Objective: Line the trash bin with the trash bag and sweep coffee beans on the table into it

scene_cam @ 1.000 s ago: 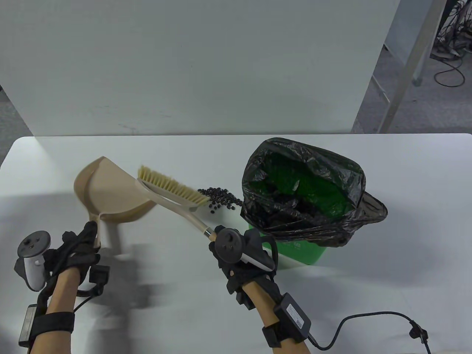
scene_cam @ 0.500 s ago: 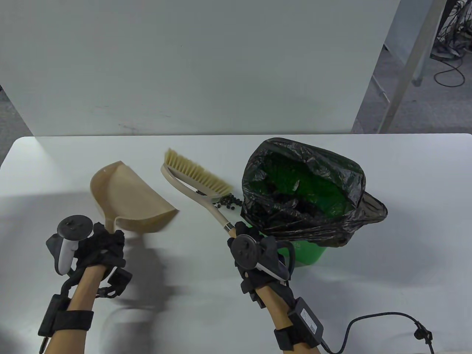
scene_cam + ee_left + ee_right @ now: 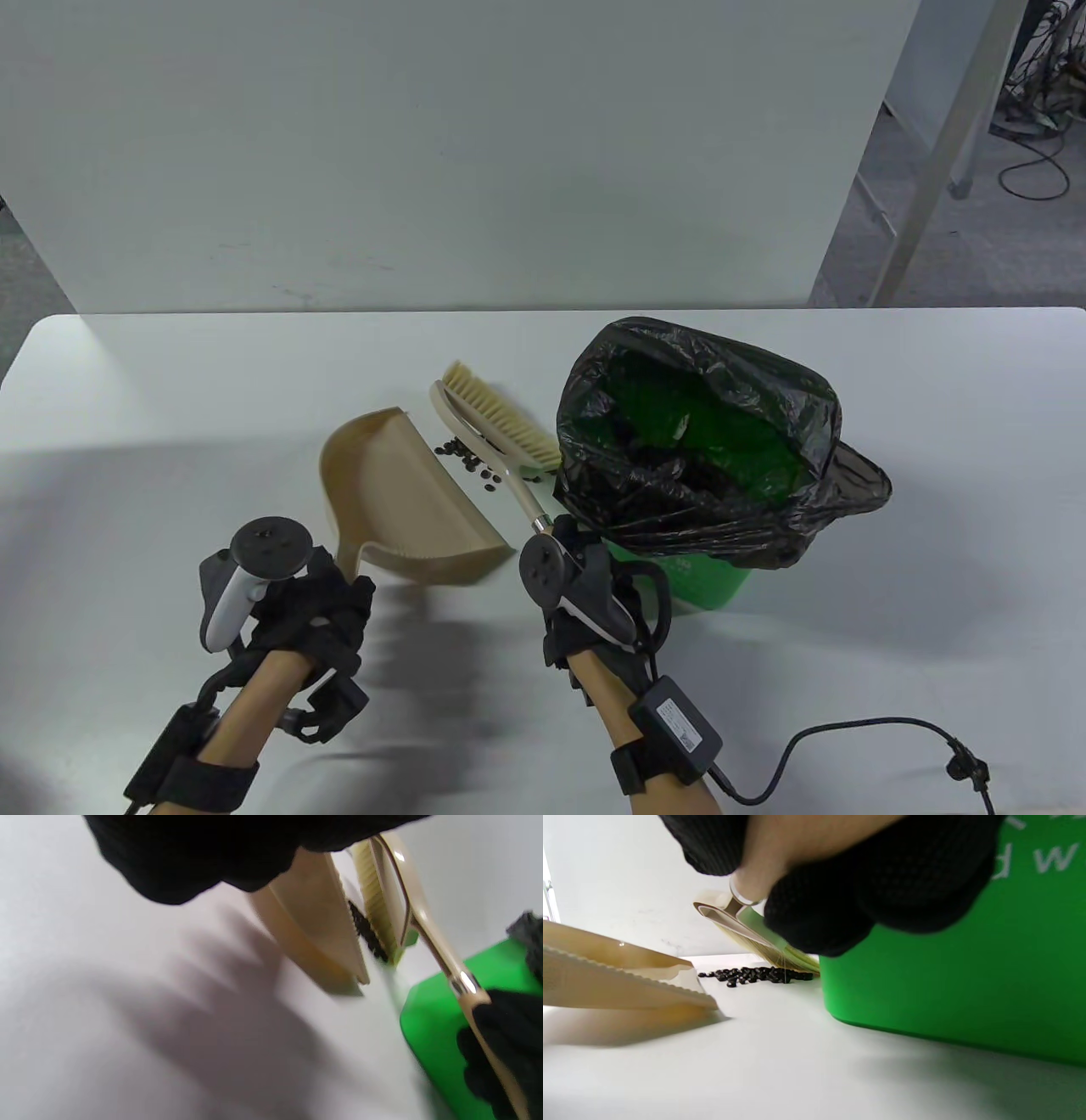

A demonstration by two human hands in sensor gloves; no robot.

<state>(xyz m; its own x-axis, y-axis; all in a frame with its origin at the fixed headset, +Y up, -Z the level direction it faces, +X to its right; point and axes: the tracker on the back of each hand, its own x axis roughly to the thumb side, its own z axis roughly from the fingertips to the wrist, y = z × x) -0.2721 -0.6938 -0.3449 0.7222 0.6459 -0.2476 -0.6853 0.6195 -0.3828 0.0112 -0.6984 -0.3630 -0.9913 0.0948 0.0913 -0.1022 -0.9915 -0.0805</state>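
My left hand (image 3: 297, 607) grips the dustpan (image 3: 407, 501), right hand (image 3: 585, 594) the brush (image 3: 501, 424); I'd seat the lip flat (it looks raised) left of the beans (image 3: 468, 463), then sweep left.

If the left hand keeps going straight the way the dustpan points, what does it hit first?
The left hand grips the dustpan, whose lip faces the beans. Those come first, then the brush; the bin lies beyond. Depth unclear.

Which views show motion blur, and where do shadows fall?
Table view: sharp, though the dustpan edge smears; soft hand shadows lie on the table. Left wrist view: strongly blurred, streaked shadow below the dustpan. Right wrist view: coffee beans sharp, the gloved fingers close and unfocused.
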